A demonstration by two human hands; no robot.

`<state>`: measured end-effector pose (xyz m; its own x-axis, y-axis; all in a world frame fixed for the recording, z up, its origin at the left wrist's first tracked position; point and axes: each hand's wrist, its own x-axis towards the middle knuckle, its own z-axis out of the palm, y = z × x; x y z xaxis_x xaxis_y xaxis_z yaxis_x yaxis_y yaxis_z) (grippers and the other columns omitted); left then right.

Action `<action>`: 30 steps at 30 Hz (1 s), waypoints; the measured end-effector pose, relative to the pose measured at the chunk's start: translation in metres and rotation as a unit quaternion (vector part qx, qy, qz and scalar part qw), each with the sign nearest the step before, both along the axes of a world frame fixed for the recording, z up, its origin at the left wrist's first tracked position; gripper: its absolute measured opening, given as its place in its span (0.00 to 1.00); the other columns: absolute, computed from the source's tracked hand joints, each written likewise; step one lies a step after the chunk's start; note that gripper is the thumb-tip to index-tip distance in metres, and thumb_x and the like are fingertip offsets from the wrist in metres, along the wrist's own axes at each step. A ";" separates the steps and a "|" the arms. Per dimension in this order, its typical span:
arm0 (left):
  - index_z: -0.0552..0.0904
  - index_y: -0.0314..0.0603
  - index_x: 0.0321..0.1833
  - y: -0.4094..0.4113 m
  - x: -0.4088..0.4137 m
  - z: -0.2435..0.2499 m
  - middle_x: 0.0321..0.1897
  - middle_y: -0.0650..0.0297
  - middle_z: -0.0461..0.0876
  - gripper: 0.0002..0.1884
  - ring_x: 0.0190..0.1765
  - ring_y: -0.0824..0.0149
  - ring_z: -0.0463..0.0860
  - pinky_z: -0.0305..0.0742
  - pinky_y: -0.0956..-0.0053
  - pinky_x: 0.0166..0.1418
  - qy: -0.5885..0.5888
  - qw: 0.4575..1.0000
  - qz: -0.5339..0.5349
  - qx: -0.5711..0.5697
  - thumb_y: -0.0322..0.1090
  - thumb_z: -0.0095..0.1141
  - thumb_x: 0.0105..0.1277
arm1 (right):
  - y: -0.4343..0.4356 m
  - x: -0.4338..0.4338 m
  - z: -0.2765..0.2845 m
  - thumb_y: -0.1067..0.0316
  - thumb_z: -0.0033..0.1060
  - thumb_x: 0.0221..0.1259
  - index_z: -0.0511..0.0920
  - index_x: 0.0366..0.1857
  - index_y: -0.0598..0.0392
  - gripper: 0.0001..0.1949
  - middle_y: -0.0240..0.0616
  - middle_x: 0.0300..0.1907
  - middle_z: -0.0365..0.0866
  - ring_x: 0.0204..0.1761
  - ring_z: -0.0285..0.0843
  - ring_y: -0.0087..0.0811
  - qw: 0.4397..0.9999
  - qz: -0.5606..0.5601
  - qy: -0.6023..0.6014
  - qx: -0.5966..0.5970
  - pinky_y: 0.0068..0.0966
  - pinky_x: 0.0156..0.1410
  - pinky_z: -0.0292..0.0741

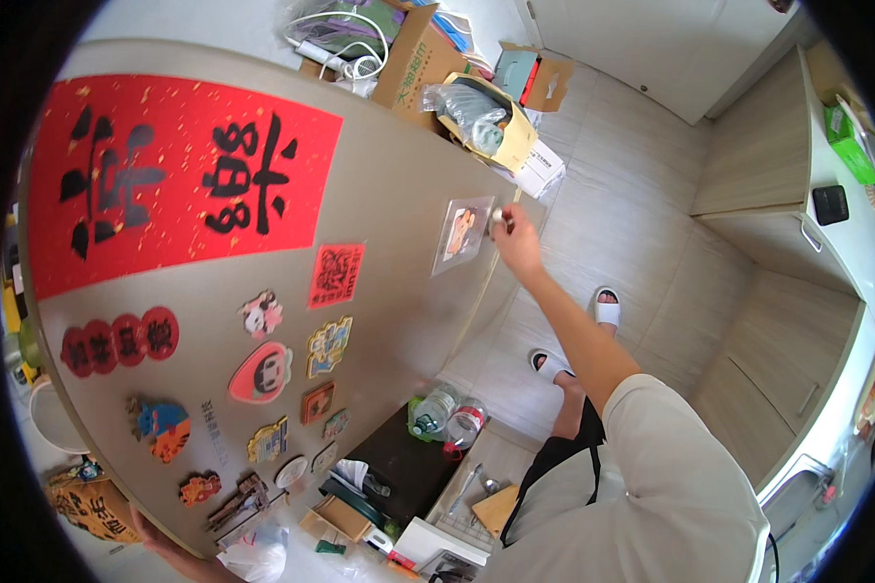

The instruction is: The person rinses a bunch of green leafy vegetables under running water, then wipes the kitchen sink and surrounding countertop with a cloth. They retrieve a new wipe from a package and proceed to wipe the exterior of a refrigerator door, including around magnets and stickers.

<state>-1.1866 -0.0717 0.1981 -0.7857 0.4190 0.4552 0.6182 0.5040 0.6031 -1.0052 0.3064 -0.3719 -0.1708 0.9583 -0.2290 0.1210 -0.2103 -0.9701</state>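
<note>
My right hand [516,239] pinches a small pale round object [496,216] against the edge area of a large grey-beige panel, seemingly a refrigerator's side [401,197]. Just left of those fingers, a clear sleeve with a cartoon picture [459,235] is fixed to the panel. At the lower left, my left hand [144,530] is at the panel's far edge, its fingers mostly hidden. Beside it is an orange printed bag [91,506]. A big red paper with black brush writing [182,175] and several magnets, among them a strawberry-shaped one [261,372], cover the panel.
Cardboard boxes [415,65] and a yellow paper bag with plastic inside [514,138] stand beyond the panel. Large plastic bottles [437,408] sit on a dark surface below. Wooden cabinets [758,153] line the right, and a white door [627,44] is at the top.
</note>
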 end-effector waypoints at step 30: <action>0.64 0.39 0.76 0.019 0.008 -0.002 0.59 0.59 0.70 0.45 0.64 0.64 0.70 0.65 0.64 0.71 0.020 0.999 -0.044 0.006 0.74 0.33 0.74 | -0.100 0.009 0.051 0.76 0.56 0.66 0.66 0.59 0.63 0.19 0.39 0.43 0.82 0.37 0.80 0.24 0.982 -0.137 0.107 -0.077 0.22 0.36 0.79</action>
<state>-1.1785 -0.0531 0.1961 -0.7263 0.4808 0.4913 0.6844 0.4392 0.5820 -0.9965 0.2066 -0.3212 0.0283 0.9318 -0.3618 -0.1637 -0.3528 -0.9213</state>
